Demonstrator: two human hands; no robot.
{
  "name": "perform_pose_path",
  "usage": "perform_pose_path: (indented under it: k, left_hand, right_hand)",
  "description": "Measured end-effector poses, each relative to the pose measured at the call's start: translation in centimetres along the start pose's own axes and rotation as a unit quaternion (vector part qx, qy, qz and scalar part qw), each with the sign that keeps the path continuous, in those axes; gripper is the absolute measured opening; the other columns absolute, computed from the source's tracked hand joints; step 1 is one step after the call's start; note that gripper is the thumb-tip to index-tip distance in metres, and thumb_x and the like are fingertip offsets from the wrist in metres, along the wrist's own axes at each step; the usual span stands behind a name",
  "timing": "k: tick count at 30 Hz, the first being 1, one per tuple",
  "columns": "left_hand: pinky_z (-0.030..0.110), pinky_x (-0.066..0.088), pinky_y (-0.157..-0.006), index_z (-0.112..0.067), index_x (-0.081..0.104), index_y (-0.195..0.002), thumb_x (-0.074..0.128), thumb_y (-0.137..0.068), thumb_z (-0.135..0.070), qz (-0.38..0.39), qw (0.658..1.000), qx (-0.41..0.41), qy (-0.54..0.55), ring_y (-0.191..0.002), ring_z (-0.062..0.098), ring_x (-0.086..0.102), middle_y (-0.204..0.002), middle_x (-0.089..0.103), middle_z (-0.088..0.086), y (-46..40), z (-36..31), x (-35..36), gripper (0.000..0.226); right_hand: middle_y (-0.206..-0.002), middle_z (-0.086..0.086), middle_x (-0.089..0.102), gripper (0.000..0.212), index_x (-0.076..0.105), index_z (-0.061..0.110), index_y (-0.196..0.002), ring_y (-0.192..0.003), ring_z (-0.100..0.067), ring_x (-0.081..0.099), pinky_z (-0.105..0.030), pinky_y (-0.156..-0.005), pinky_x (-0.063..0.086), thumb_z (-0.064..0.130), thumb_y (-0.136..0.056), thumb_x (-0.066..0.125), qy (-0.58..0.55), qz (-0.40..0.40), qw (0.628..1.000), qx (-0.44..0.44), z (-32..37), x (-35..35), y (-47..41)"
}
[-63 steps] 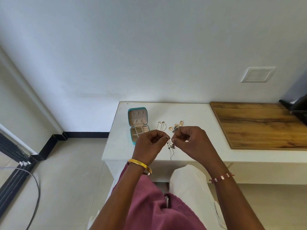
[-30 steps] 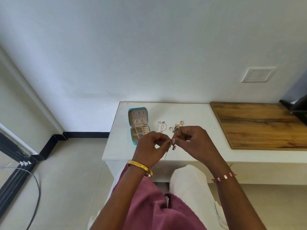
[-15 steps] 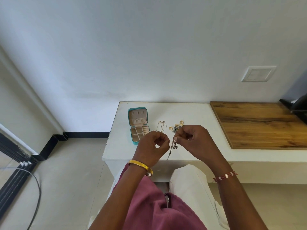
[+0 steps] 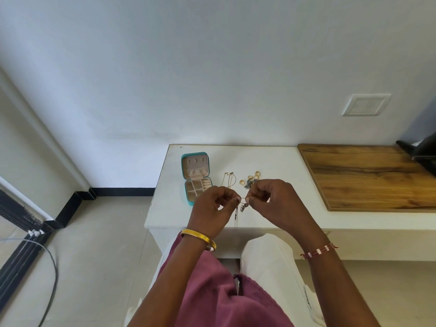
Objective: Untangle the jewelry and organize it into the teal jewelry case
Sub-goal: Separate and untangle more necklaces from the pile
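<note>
Since a second ago both hands closed in: left hand (image 4: 212, 208) and right hand (image 4: 273, 201) pinch the chain (image 4: 241, 205), tail hanging toward 6 o'clock, case (image 4: 195, 178) at 10 o'clock, nearer the left.

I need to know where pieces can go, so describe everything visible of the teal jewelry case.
The teal jewelry case is a small box with rounded corners, lying open on the white table, left of the loose jewelry. Its lid stands tilted back, showing a pale pink lining with small tabs above a gathered pocket. The base is split into several pale compartments, with what look like ring rolls at the right. Its near corner is hidden behind the left hand; whether they touch cannot be told.
</note>
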State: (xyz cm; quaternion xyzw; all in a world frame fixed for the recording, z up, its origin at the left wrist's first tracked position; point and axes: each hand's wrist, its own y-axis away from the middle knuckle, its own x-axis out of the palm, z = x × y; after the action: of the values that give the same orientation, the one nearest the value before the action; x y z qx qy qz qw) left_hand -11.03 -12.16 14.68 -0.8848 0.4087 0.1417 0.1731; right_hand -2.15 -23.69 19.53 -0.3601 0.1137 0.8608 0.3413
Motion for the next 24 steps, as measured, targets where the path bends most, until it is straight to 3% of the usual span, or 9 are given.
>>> perform_pose_path:
  k: [4,7,12,15,18,21,24]
  left_hand:
    - [0.006,0.044,-0.067,-0.022,0.058,-0.079,0.063,-0.083,-0.013,0.019,0.999,0.017,-0.02,-0.067,-0.004,0.056,-0.076,0.057,-0.016,0.0,0.2,-0.2,0.011]
    - [0.005,0.042,-0.063,-0.026,0.054,-0.073,0.059,-0.085,-0.012,0.036,0.999,0.016,-0.013,-0.066,-0.011,0.054,-0.074,0.057,-0.015,0.1,0.0,-0.1,0.019]
    - [0.016,0.045,-0.065,-0.024,0.053,-0.069,0.053,-0.083,-0.017,0.074,0.996,-0.018,0.047,-0.069,0.011,0.06,-0.07,0.063,-0.001,0.3,-0.7,0.0,0.017]
    - [0.017,0.047,-0.066,-0.019,0.054,-0.067,0.043,-0.07,-0.025,0.086,0.987,-0.061,0.124,-0.064,0.003,0.06,-0.059,0.062,-0.01,0.0,-0.7,-0.1,0.013]
    - [0.026,0.047,-0.067,-0.012,0.051,-0.063,0.043,-0.066,-0.02,0.1,0.953,-0.131,0.254,-0.055,0.006,0.057,-0.052,0.056,-0.009,-0.4,-0.4,-0.3,0.011]
    - [0.025,0.049,-0.059,-0.011,0.05,-0.059,0.044,-0.068,-0.012,0.082,0.89,-0.211,0.397,-0.057,0.014,0.049,-0.054,0.05,-0.001,-0.4,-0.6,-0.5,0.011]
    - [0.028,0.04,-0.061,-0.011,0.05,-0.064,0.032,-0.078,-0.008,0.08,0.828,-0.282,0.477,-0.051,0.014,0.047,-0.052,0.052,0.0,-0.2,-1.0,-0.5,0.023]
  right_hand:
    - [-0.065,0.006,0.06,0.016,0.057,0.02,-0.068,-0.063,-0.009,0.053,-0.023,-0.063,0.043,0.011,-0.081,0.059,0.025,0.008,1.0,0.0,-0.3,0.4,0.0]
    - [-0.059,0.009,0.053,0.024,0.049,0.025,-0.063,-0.058,-0.008,0.047,-0.025,-0.065,0.038,0.013,-0.083,0.056,0.046,0.007,0.999,-0.006,-0.5,0.5,0.0]
    - [-0.062,0.01,0.051,0.017,0.048,0.022,-0.072,-0.063,-0.013,0.047,-0.031,-0.074,0.038,0.015,-0.088,0.05,0.066,-0.003,0.998,-0.018,-0.3,1.0,0.0]
    - [-0.073,0.007,0.053,0.01,0.044,0.02,-0.083,-0.07,-0.016,0.044,-0.034,-0.08,0.036,0.019,-0.093,0.043,0.14,-0.018,0.987,-0.071,0.2,1.4,0.1]
    - [-0.072,0.003,0.051,0.01,0.04,0.019,-0.084,-0.067,-0.019,0.042,-0.031,-0.071,0.033,0.018,-0.093,0.041,0.169,-0.029,0.976,-0.131,0.9,1.6,0.3]
    - [-0.069,0.001,0.05,0.01,0.04,0.016,-0.083,-0.066,-0.022,0.046,-0.026,-0.064,0.026,0.015,-0.093,0.043,0.158,0.001,0.977,-0.145,1.4,1.6,0.4]
    - [-0.076,-0.005,0.057,0.004,0.045,0.014,-0.087,-0.072,-0.025,0.051,-0.024,-0.063,0.023,0.015,-0.09,0.046,0.169,0.028,0.973,-0.151,2.0,1.5,0.4]
